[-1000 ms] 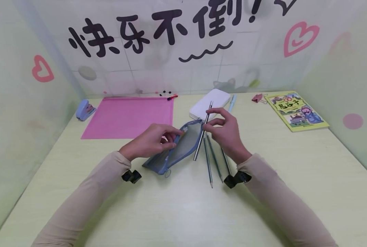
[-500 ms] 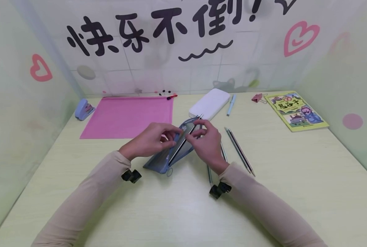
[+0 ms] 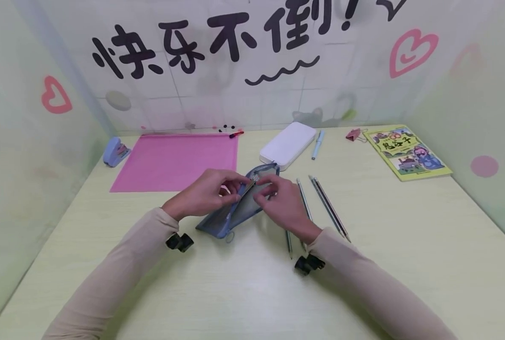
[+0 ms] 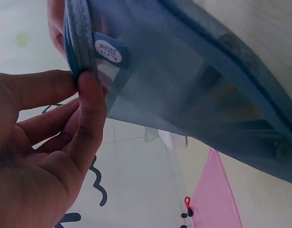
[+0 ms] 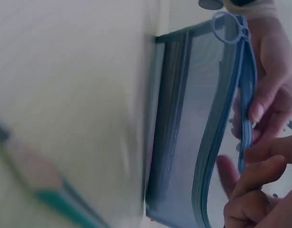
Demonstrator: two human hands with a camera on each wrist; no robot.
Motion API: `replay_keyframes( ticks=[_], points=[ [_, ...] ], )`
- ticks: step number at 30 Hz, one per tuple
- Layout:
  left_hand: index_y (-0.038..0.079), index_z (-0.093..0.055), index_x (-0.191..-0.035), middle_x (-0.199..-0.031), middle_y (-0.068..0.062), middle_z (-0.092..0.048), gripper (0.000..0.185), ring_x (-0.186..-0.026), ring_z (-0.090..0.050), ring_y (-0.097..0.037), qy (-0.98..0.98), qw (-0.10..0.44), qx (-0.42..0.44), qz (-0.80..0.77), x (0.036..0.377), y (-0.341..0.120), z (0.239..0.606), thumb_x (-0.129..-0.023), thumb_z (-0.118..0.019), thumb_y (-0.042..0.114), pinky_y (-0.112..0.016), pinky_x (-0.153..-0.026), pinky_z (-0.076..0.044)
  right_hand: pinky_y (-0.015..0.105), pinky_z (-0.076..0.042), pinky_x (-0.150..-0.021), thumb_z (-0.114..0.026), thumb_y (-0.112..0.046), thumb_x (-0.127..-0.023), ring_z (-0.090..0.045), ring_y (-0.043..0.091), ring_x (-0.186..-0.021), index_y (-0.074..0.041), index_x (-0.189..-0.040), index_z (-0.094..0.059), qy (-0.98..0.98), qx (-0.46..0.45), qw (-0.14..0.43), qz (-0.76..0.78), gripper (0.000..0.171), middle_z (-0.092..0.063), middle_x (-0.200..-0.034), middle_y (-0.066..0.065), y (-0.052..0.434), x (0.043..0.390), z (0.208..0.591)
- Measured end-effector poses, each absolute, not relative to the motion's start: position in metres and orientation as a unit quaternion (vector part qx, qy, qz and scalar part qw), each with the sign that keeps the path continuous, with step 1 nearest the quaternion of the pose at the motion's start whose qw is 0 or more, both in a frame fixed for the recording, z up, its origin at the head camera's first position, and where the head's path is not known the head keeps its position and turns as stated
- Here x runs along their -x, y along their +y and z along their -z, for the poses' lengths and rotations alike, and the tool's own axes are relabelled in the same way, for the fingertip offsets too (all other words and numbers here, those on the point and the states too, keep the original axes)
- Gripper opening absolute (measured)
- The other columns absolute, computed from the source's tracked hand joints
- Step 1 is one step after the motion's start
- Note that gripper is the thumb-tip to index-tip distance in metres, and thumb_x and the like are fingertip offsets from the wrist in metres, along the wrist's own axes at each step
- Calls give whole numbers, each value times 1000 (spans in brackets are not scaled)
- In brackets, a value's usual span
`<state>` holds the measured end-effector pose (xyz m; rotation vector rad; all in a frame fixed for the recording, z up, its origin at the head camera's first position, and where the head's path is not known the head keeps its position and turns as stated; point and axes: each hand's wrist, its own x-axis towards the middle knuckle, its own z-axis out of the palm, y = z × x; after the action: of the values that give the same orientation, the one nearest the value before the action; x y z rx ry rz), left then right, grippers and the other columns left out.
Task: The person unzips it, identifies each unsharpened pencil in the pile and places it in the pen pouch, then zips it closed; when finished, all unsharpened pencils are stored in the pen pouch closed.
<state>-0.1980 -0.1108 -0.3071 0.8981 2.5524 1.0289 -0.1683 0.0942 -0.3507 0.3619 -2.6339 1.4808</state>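
Note:
A blue mesh zip pencil pouch (image 3: 252,208) stands tilted on the table with its mouth open. My left hand (image 3: 207,193) pinches the zipper edge between thumb and index finger, plainly seen in the left wrist view. Long dark shapes, probably pencils, show through the mesh in the right wrist view. Pale pencil ends (image 3: 256,178) show at the mouth. My right hand (image 3: 284,203) is at the mouth, index finger near those ends, thumb apart from it; nothing shows between them. Under and beside this hand lie several pencils (image 3: 330,208), one sharpened tip blurred in the right wrist view.
Behind the pouch are a white case (image 3: 288,144) and a light blue pen (image 3: 318,145). A pink sheet (image 3: 184,163), a stapler (image 3: 116,151) and a small red item (image 3: 236,134) lie left. A pink binder clip (image 3: 354,135) and a booklet (image 3: 407,153) are at right.
My right hand carried a dark striped pencil left into the pouch, and its fingers have come away from it. My left hand has kept its pinch on the pouch edge.

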Motion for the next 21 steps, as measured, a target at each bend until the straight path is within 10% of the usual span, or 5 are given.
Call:
replay_keyframes(
  ticks=[5,12,21],
  points=[
    [2,-62,-134,-100,-9,-69,42,-92,-63,-17,874,121,-307,-357,200,-112,308,-92,-68,0,-31,-84,-59,24,-48,-55,-70,-10,-88,-65,19,-64,-6,-98,-71,-857,-186,-30,-480,11,-75,-82,8,108,158,345],
    [0,-62,-134,-101,-8,-70,42,-93,-64,-18,876,114,-308,-354,201,-112,309,-92,-68,0,-32,-84,-59,25,-36,-44,-76,-17,-87,-54,20,-44,-8,-105,-52,-819,-147,-195,-519,31,-77,-95,5,92,135,337],
    [2,-64,-133,-102,-9,-71,41,-93,-65,-18,876,105,-308,-356,200,-112,314,-92,-68,0,-34,-87,-60,23,-41,-54,-83,-15,-79,-57,10,-55,-8,-93,-46,-830,-160,-161,-510,41,-76,-81,3,66,121,348]
  ],
)
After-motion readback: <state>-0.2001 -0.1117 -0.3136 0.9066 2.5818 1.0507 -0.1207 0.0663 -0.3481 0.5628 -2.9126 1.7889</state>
